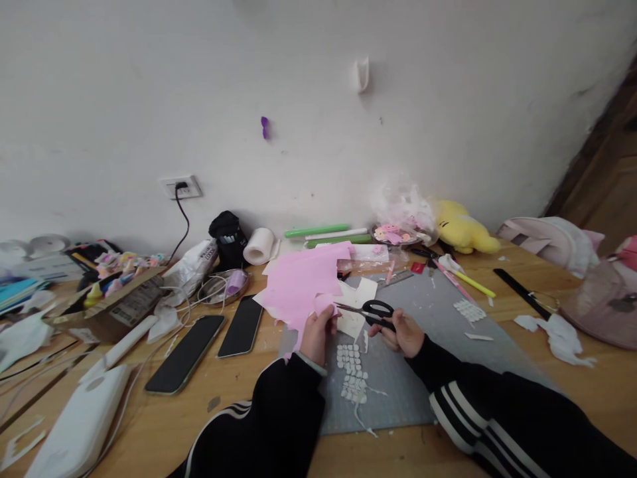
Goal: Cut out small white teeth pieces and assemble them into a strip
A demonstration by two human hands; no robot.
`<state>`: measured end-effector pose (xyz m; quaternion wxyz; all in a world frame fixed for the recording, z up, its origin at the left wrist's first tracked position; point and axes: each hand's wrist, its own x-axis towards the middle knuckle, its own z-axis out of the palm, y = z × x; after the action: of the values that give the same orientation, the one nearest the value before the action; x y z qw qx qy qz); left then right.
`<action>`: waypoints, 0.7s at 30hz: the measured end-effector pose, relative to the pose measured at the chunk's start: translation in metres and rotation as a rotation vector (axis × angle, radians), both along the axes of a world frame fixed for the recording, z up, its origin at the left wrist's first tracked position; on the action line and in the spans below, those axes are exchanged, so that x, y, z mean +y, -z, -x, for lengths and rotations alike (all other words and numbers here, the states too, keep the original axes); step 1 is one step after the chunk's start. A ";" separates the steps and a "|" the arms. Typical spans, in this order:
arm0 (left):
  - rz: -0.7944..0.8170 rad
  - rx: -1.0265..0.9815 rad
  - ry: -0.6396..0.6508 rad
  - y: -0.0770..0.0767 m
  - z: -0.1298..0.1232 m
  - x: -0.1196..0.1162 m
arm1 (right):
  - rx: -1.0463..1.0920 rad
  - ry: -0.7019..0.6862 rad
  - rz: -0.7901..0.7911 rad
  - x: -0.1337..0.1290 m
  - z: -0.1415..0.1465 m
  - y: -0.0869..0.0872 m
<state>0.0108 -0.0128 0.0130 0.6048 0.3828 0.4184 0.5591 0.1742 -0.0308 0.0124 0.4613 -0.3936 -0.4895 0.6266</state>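
Note:
My right hand (402, 332) is closed around the black handles of a pair of scissors (377, 311), whose blades point left toward my other hand. Pinched in the fingers of my left hand (318, 332) is a small piece of pink paper (326, 303); the blade tips are close to it, and I cannot tell if they touch. Behind the left hand lies a large pink sheet (301, 279) with ragged edges. Cream paper scraps (365, 292) sit just past the scissors. Below them, rows of small white cut-out pieces (351, 365) rest on the grey cutting mat (398, 398).
Two dark phones (185, 354) (241, 325) and a white device (82, 425) with cables lie to the left. A cardboard box (112, 305) holds small figures. Along the wall stand a paper roll (259, 245), green tubes (318, 231) and a yellow plush (462, 228). A pink bag (602, 299) is at right.

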 end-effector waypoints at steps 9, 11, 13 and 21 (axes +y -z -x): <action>-0.009 0.021 0.057 -0.001 -0.001 -0.002 | -0.005 0.009 0.016 -0.001 0.001 -0.001; -0.009 0.024 0.059 0.000 -0.001 -0.001 | -0.008 0.018 0.024 -0.002 0.001 -0.003; -0.007 0.028 0.058 0.000 -0.001 -0.001 | -0.010 0.021 0.033 -0.002 0.001 -0.004; -0.005 0.048 0.058 -0.001 -0.001 -0.002 | -0.014 0.022 0.045 -0.002 0.001 -0.007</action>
<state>0.0120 -0.0143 0.0135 0.6094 0.4097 0.4202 0.5331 0.1737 -0.0326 0.0191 0.4557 -0.4137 -0.4740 0.6297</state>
